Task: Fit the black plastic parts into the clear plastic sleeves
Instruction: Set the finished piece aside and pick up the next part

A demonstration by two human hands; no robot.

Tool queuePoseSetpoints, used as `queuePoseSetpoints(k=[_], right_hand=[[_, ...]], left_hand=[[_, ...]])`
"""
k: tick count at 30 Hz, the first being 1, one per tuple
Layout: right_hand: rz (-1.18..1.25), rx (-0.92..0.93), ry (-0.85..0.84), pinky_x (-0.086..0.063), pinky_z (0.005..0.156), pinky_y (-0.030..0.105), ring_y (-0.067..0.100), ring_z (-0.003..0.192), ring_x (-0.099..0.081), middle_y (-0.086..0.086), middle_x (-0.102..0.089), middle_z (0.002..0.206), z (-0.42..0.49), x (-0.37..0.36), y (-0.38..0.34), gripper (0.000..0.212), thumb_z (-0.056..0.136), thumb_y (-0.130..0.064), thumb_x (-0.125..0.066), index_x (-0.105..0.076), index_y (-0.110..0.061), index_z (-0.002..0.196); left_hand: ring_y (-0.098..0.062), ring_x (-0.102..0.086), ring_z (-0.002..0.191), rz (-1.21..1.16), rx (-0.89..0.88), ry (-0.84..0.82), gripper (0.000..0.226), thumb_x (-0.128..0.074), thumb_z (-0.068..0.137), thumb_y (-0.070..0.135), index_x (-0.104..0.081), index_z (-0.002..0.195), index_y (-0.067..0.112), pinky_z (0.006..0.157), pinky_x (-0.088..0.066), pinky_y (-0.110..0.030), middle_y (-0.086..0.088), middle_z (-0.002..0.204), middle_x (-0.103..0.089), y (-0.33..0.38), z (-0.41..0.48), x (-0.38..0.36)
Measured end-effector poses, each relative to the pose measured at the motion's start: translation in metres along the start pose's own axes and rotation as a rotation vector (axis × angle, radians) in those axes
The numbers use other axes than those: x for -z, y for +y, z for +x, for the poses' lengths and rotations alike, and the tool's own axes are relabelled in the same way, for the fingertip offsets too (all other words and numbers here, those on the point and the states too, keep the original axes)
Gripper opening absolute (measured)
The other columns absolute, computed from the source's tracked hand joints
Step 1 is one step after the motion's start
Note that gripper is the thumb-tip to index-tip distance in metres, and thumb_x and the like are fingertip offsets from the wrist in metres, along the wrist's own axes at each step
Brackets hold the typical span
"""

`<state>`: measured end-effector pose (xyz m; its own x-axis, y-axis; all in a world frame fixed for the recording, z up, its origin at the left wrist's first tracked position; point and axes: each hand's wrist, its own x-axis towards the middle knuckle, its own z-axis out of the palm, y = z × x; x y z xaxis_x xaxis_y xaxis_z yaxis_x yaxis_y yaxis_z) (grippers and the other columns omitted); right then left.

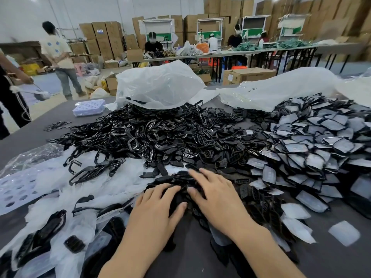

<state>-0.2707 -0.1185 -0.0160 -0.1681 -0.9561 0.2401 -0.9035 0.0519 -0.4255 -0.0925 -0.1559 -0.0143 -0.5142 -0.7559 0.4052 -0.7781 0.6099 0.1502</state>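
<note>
Warehouse floor: stacked cardboard boxes (106, 37) along the back walls, workers at a row of long tables (241, 52), one person (60, 55) standing at left. Foreground is a dark grey table (24, 141).

Centre of the table: a big loose heap of black plastic parts (160, 135), a mix of frames, loops and vented pieces. It runs right up to the hands.

Right side: a separate pile of sleeved parts (321, 141), overlapping like shingles and touching the loose heap along its edge.

Left and near-left: clear plastic sleeves (100, 177) in a crumpled spread, with a few larger black pieces lying on and in them. One single sleeve (344, 233) sits alone on bare table at far right.

Behind the heap: two white plastic bags (158, 85), the left one gaping over the pile's far edge. A clear lidded tray box (89, 107) sits at back left, and a perforated sheet (16, 189) at the left edge.

Left hand (158, 207): palm down, fingers spread and only lightly bent, resting on a small mound of black parts at the heap's near edge. Not closed round anything.

Right hand (214, 197): same posture just beside it, fingers extended over the same mound, thumb near the left hand's fingertips. Some motion blur, so what lies under the palms is not readable.
</note>
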Motion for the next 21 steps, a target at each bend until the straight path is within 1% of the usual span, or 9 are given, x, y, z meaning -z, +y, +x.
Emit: queuePoseSetpoints(k=[2,5,8,10,12,14,15,19,21], right_hand=[[-0.059,0.001,-0.017,-0.019,0.117,0.030,0.011,0.145,-0.030,-0.014,-0.040,0.156,0.0000,-0.0033,-0.0010,0.043,0.106,-0.053,-0.032,-0.043,-0.044,0.147],[0.033,-0.016,0.019,-0.026,0.110,0.028,0.008,0.129,-0.042,-0.021,-0.054,0.133,0.0000,-0.0028,-0.0007,0.030,0.104,-0.053,-0.038,-0.056,-0.041,0.125],[0.074,-0.030,0.036,-0.031,0.102,0.028,0.007,0.113,-0.045,-0.021,-0.056,0.111,-0.0004,-0.0026,0.0002,0.017,0.102,-0.056,-0.041,-0.050,-0.041,0.104],[0.084,-0.034,0.045,-0.031,0.101,0.028,0.006,0.107,-0.043,-0.021,-0.054,0.104,0.0000,-0.0023,-0.0001,0.017,0.101,-0.058,-0.043,-0.045,-0.042,0.097],[0.094,-0.037,0.049,-0.030,0.100,0.026,0.006,0.105,-0.041,-0.021,-0.051,0.101,0.0000,-0.0018,0.0000,0.019,0.099,-0.059,-0.046,-0.044,-0.041,0.094],[0.129,-0.045,0.055,-0.030,0.098,0.025,0.005,0.103,-0.041,-0.021,-0.051,0.099,-0.0004,-0.0007,0.0002,0.018,0.097,-0.057,-0.050,-0.046,-0.041,0.091],[0.151,-0.049,0.061,-0.031,0.098,0.025,0.004,0.103,-0.041,-0.021,-0.051,0.098,-0.0004,-0.0003,0.0002,0.017,0.097,-0.055,-0.053,-0.047,-0.040,0.090],[0.234,-0.052,0.089,-0.036,0.103,0.027,-0.001,0.106,-0.039,-0.025,-0.055,0.102,-0.0019,0.0025,-0.0008,0.005,0.099,-0.041,-0.057,-0.053,-0.043,0.097],[0.264,-0.049,0.112,-0.037,0.104,0.025,-0.003,0.110,-0.040,-0.027,-0.056,0.105,-0.0027,0.0027,-0.0009,0.008,0.101,-0.034,-0.057,-0.058,-0.042,0.103]], left_hand=[[-0.022,-0.069,0.098,-0.014,-0.024,0.025,0.036,-0.080,0.079,0.041,-0.071,0.112,0.027,0.081,-0.055,-0.040,0.008,0.109,-0.070,-0.0010,0.0018,-0.0009],[-0.019,-0.069,0.092,-0.020,-0.039,0.053,0.027,-0.080,0.081,0.036,-0.071,0.105,0.026,0.078,-0.054,-0.037,0.011,0.102,-0.069,-0.0021,0.0029,-0.0030],[-0.016,-0.068,0.088,-0.050,-0.034,0.090,0.016,-0.079,0.084,0.030,-0.071,0.098,0.025,0.077,-0.053,-0.035,0.013,0.097,-0.069,-0.0037,0.0032,-0.0035],[-0.015,-0.068,0.085,-0.066,-0.046,0.120,0.013,-0.078,0.084,0.027,-0.071,0.093,0.025,0.075,-0.054,-0.035,0.013,0.093,-0.068,-0.0041,0.0025,-0.0035],[-0.014,-0.066,0.083,-0.069,-0.067,0.149,0.006,-0.069,0.089,0.031,-0.068,0.091,0.025,0.074,-0.053,-0.034,0.014,0.092,-0.065,-0.0041,0.0018,-0.0027],[-0.011,-0.063,0.086,-0.082,-0.068,0.142,0.017,-0.051,0.096,0.038,-0.062,0.089,0.027,0.077,-0.051,-0.032,0.014,0.095,-0.061,-0.0034,0.0006,-0.0004],[-0.010,-0.062,0.087,-0.085,-0.071,0.136,0.020,-0.046,0.095,0.040,-0.060,0.088,0.028,0.078,-0.050,-0.031,0.014,0.097,-0.060,-0.0030,0.0000,0.0005],[-0.010,-0.062,0.084,-0.072,-0.132,0.119,0.003,-0.057,0.092,0.032,-0.056,0.092,0.029,0.081,-0.038,-0.026,0.017,0.094,-0.059,-0.0013,-0.0009,0.0010],[-0.010,-0.063,0.082,-0.077,-0.134,0.111,0.014,-0.069,0.086,0.026,-0.059,0.096,0.029,0.081,-0.035,-0.028,0.017,0.093,-0.060,-0.0009,0.0000,0.0005]])
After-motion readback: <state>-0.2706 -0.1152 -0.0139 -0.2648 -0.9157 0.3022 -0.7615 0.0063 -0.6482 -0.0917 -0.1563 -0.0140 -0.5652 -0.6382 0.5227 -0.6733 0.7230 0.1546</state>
